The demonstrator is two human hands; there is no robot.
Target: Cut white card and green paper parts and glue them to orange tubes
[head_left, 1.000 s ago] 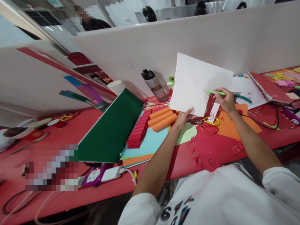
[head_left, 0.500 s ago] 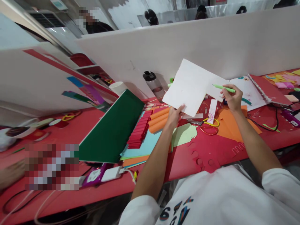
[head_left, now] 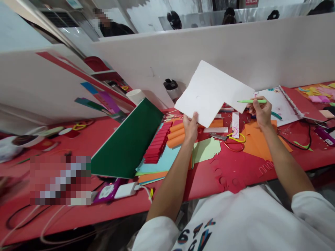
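A long red table (head_left: 65, 146) runs across the view, backed by a pale partition (head_left: 261, 45); beyond the partition, dark heads of other people show, too small to tell more; the tabletop is crowded with craft stuff.

A green board (head_left: 125, 143) leans tilted at the left of the pile; beside it lie a red pleated strip (head_left: 157, 143), orange rolls (head_left: 176, 134) and a pale blue sheet (head_left: 167, 160); a bottle (head_left: 171, 90) and a white cup (head_left: 134, 96) stand against the partition; scissors (head_left: 231, 137) with yellow handles lie on the red between the arms; a spiral notebook (head_left: 277, 101) lies open at the right; a white charger (head_left: 124, 190) sits near the front edge.

The left hand (head_left: 190, 127) pinches the near corner of a white sheet (head_left: 209, 92), thumb on top; the sheet is held above the table, tilted up toward the partition, its long axis running from lower left to upper right, one corner notched out at the right.

The right hand (head_left: 259, 111) is closed around a green pen (head_left: 251, 101); the pen lies nearly level, tip pointing left toward the sheet's notched edge, just beside it.
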